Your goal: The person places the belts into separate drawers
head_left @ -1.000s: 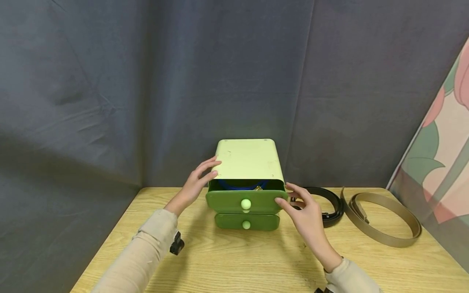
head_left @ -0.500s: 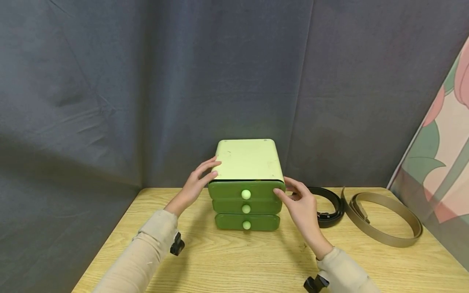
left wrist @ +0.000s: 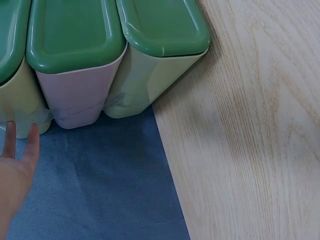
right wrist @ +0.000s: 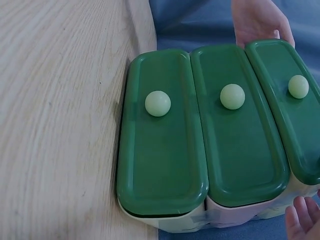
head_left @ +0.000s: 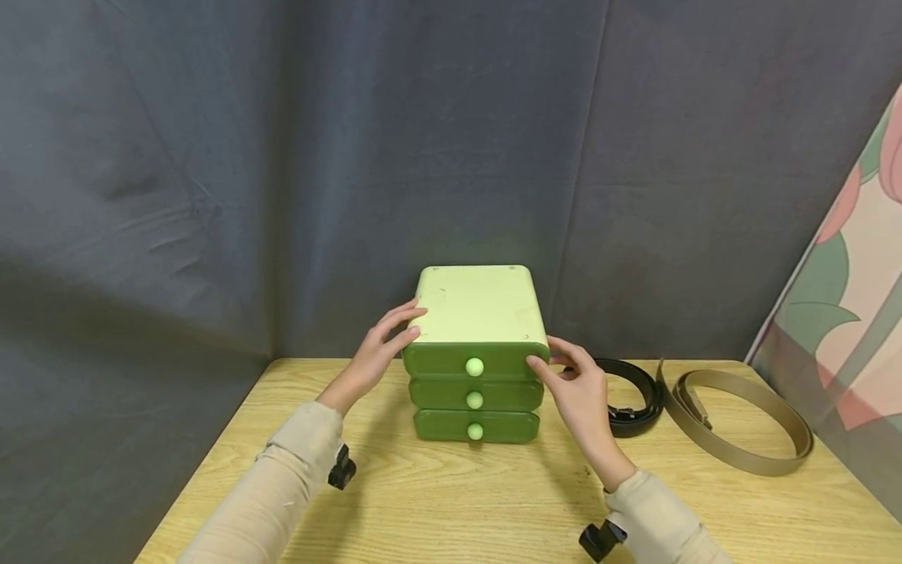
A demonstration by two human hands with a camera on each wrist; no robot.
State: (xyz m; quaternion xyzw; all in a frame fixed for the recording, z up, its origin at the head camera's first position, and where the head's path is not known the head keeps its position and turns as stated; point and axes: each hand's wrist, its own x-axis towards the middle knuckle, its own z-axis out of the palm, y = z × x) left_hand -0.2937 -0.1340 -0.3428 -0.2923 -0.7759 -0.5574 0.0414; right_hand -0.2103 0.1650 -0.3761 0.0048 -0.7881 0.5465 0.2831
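Observation:
A pale green drawer unit (head_left: 479, 304) with three dark green drawers stands on the table, every drawer pushed in. My left hand (head_left: 368, 362) rests against its upper left side, fingers extended; the right wrist view also catches that left hand (right wrist: 264, 22) on the far side. At the opposite side my right hand (head_left: 583, 399) presses its thumb on the right end of the top drawer (head_left: 438, 360), with the other fingers along the side wall. Round light green knobs sit on the fronts, such as the top knob (right wrist: 298, 86). The drawers' contents are hidden.
Right of the unit a coiled black belt (head_left: 644, 419) lies on the wooden table (head_left: 451, 501). Beside it is a coiled tan belt (head_left: 757, 466). A grey curtain (head_left: 437, 141) hangs behind, and a floral panel (head_left: 838, 313) stands along the right edge.
The top drawer slid back from partly pulled out, with something blue inside, to flush with the unit. My right hand followed it away from me; my left hand stayed put.

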